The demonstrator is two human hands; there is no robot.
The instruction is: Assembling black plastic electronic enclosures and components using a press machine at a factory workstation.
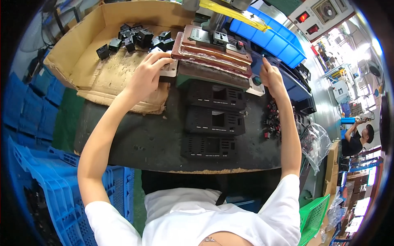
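The press block (213,51), a stack of brown plates with a black panel seated on top, stands at the far edge of the dark bench (135,139). The left hand (145,76) rests at the block's left corner, its fingers (162,61) curled together over a small grey plate there; what lies under the palm is hidden. The right hand (271,76) is at the block's right corner, fingers pointing up and close together beside a green knob (257,80); whether they press anything cannot be told, since the hand shows edge-on. Just nearer than the block, three black panels (215,119) lie in a row toward the person. Left of the block, a cardboard tray (82,61) holds loose black sockets (133,37). Right of the block sit blue bins (271,39), and small red-and-black switches (271,121), hard to make out, lie by the right forearm. The column above the block is cut off by the frame.
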